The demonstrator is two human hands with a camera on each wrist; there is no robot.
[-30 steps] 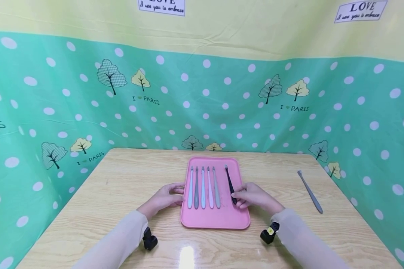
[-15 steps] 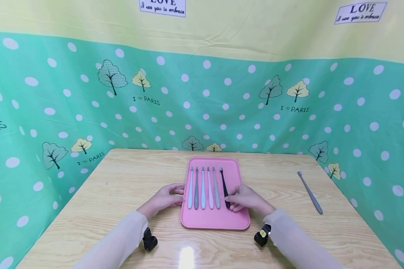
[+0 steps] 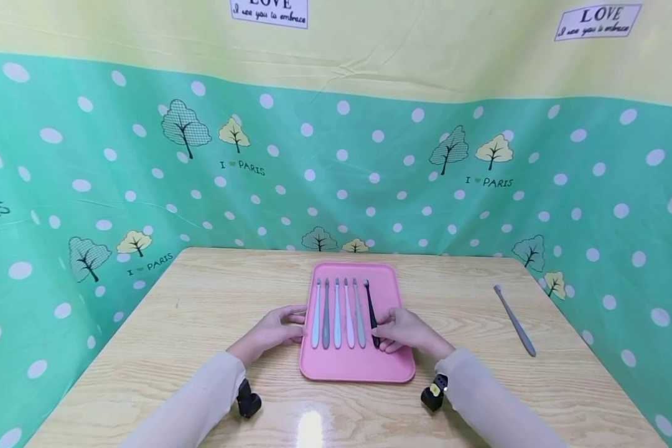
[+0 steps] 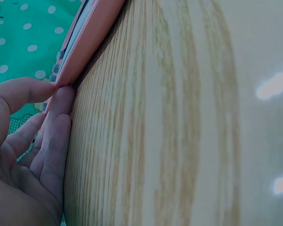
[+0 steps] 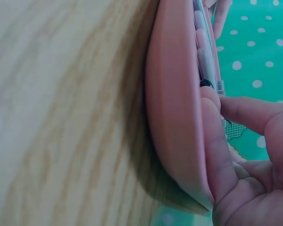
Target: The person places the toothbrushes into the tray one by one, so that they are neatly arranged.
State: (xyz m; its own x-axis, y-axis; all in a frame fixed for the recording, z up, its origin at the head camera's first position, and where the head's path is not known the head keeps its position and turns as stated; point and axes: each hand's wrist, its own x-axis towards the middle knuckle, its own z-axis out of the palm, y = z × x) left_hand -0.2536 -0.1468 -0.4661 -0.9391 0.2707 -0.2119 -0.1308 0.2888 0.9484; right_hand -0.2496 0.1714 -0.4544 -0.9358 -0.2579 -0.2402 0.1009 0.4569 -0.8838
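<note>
Several toothbrushes lie side by side on a pink tray (image 3: pixel 358 372), heads toward the back wall. Among them are a light blue toothbrush (image 3: pixel 316 317), a pink toothbrush (image 3: pixel 350 320) and a grey-green toothbrush (image 3: pixel 359 317). My right hand (image 3: pixel 406 331) pinches the handle end of a black toothbrush (image 3: pixel 371 308) at the right of this row, its head tilted slightly left. At the tray's left rim, my left hand (image 3: pixel 274 330) holds the edge, with the thumb on the rim and fingers against the side, as the left wrist view shows.
A lone grey toothbrush (image 3: pixel 515 320) lies on the wooden table (image 3: pixel 224 280) well right of the tray. Behind and beside the table hangs a green and yellow cloth (image 3: pixel 341 155) with dots and trees.
My right hand has moved left with the black toothbrush, bringing it close beside the row. My left hand stays at the tray's rim.
</note>
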